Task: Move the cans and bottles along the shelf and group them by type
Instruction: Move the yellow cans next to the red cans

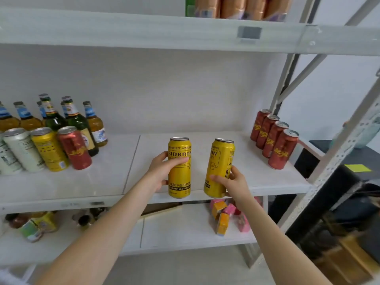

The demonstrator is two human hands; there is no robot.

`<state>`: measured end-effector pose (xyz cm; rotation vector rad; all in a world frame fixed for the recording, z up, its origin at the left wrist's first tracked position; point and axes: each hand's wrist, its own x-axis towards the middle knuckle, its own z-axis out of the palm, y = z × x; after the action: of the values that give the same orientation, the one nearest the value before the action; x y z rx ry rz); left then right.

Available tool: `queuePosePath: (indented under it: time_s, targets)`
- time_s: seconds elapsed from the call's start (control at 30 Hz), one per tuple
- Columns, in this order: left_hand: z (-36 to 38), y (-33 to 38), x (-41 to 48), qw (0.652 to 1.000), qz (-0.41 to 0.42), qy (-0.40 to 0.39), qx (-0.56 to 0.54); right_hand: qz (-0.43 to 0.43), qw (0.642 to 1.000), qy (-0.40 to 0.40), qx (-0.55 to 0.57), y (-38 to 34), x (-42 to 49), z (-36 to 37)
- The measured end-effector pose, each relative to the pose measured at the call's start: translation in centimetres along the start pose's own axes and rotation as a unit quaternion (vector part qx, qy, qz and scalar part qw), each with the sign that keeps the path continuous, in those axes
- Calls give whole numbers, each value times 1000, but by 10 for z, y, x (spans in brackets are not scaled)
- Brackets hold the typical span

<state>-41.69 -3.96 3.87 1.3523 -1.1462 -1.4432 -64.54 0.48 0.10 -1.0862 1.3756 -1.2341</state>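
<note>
At the far left of the middle shelf (115, 177) stands a cluster of glass bottles (61, 120) (amber ones with blue neck labels, dark green ones among them). Just in front of them are pale cans (20, 150), a lone yellow can (50, 150) and a single red can (75, 150), packed side by side. Toward the middle, the left hand (162, 171) grips the left yellow can (179, 167) upright, thumb across its front and fingers behind. Just beside it, not touching, the right hand (234, 183) grips the right yellow can (219, 167) low on its side; this can tilts slightly. Both cans sit at the shelf's front edge, though whether they rest on it cannot be told. At the shelf's right end four red cans (274, 138) stand in a tight row running front to back. On the lower shelf (185, 229), pink and orange cartons (225, 217) lie jumbled below the right hand.
</note>
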Motion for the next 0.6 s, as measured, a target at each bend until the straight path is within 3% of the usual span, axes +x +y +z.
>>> queuePosePath:
  time_s: [0.3,0.6]
  targets:
    - [138,1,14,1000,-15,-2,-3,0,1000,-7,10,2,29,-128]
    - [196,16,85,1000,-1,-7,21,4,1000,6,23,9,100,-184]
